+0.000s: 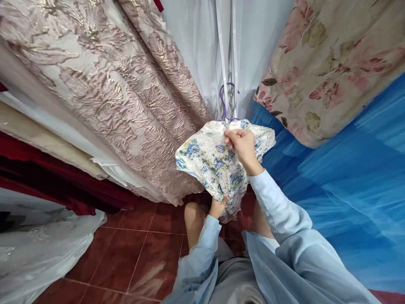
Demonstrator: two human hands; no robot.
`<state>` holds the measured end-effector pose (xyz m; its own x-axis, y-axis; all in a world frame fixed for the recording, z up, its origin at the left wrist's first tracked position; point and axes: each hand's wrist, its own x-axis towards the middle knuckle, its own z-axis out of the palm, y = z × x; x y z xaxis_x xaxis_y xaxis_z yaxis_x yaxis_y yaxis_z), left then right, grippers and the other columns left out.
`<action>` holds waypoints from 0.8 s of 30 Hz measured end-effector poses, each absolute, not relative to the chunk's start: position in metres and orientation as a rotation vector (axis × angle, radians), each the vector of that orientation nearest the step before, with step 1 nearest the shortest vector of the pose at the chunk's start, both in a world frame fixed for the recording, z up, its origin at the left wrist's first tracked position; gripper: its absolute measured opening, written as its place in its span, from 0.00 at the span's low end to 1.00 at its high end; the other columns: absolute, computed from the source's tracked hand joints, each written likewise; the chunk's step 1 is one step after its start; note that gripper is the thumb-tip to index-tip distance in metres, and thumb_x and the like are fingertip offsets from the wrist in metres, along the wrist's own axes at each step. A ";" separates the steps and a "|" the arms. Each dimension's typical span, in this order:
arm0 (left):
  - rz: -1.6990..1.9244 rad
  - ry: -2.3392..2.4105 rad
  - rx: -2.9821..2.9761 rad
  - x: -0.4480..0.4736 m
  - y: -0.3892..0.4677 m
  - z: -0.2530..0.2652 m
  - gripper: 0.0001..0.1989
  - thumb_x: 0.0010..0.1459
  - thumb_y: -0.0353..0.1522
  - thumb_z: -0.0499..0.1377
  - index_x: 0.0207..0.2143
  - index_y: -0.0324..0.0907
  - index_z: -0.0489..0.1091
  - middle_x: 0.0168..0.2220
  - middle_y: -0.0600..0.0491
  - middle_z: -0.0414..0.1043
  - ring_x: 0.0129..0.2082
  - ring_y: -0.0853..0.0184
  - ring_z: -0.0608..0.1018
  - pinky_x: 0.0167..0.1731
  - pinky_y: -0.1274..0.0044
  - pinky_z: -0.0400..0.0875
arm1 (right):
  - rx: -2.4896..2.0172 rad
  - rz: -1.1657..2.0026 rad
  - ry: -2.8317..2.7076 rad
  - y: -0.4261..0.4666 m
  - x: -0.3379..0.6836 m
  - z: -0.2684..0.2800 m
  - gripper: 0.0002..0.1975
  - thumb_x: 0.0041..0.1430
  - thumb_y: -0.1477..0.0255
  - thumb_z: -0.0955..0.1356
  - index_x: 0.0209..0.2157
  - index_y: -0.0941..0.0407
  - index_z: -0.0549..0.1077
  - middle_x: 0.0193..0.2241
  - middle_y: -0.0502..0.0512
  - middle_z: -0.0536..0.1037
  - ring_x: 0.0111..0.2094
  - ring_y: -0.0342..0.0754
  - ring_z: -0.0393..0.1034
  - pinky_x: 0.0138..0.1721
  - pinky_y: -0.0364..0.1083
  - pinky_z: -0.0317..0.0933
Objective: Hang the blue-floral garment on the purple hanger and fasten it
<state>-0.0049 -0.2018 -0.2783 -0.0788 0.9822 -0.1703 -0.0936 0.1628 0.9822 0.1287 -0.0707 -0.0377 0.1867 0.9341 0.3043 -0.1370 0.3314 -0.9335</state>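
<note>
A white blouse with blue flowers and green leaves hangs in front of me from a purple hanger. Below its neckline, my right hand is closed in a pinch at the centre seam. Whatever small part lies between those fingertips is too small to make out. My left hand grips the lower part of the blouse, with the thumb in front and the other fingers hidden by the fabric. Between the two hands the cloth hangs loosely creased.
White straps hang above the hanger. A pink and gold brocade gown is close on the left, a floral beige dress on the right. Blue tulle fills the right side. Red floor tiles lie below, with white fabric at left.
</note>
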 end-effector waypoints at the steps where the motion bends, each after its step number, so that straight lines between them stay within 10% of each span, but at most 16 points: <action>1: 1.185 1.283 0.977 -0.003 -0.202 -0.278 0.34 0.39 0.45 0.75 0.48 0.42 0.74 0.58 0.40 0.73 0.65 0.50 0.68 0.69 0.62 0.55 | -0.907 0.915 -1.101 -0.065 0.127 -0.030 0.21 0.57 0.55 0.72 0.21 0.56 0.71 0.15 0.48 0.72 0.14 0.38 0.55 0.16 0.40 0.50; 6: 1.250 1.341 0.962 -0.015 -0.201 -0.274 0.32 0.41 0.46 0.74 0.46 0.39 0.73 0.50 0.39 0.77 0.57 0.49 0.76 0.63 0.60 0.64 | -0.850 0.895 -1.088 -0.069 0.127 -0.020 0.20 0.59 0.57 0.72 0.23 0.56 0.70 0.18 0.47 0.72 0.15 0.37 0.56 0.17 0.40 0.51; 13: 2.295 1.636 1.252 -0.057 -0.155 -0.153 0.17 0.64 0.43 0.60 0.50 0.44 0.69 0.54 0.44 0.69 0.55 0.61 0.73 0.55 0.69 0.68 | -0.887 0.906 -1.218 -0.093 0.141 -0.026 0.16 0.63 0.59 0.70 0.28 0.56 0.70 0.19 0.46 0.72 0.16 0.37 0.59 0.19 0.40 0.53; 18: 1.641 1.122 2.315 -0.030 -0.088 -0.036 0.16 0.69 0.41 0.54 0.50 0.43 0.74 0.48 0.46 0.71 0.48 0.63 0.75 0.50 0.70 0.71 | -0.909 0.823 -1.281 -0.097 0.140 -0.023 0.14 0.63 0.64 0.70 0.27 0.56 0.70 0.19 0.46 0.72 0.18 0.38 0.60 0.21 0.40 0.54; 24: 1.426 1.015 2.599 -0.010 -0.055 -0.009 0.17 0.71 0.40 0.52 0.40 0.40 0.76 0.37 0.49 0.70 0.40 0.65 0.76 0.44 0.73 0.72 | -0.943 0.785 -1.314 -0.080 0.141 -0.036 0.14 0.61 0.63 0.70 0.26 0.56 0.69 0.19 0.46 0.70 0.20 0.40 0.61 0.24 0.41 0.54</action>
<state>-0.0099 -0.0554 -0.0094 0.3756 0.5414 0.7522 0.5338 -0.7899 0.3019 0.1410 -0.0797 -0.0358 0.1118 0.8951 0.4316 0.0443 0.4294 -0.9020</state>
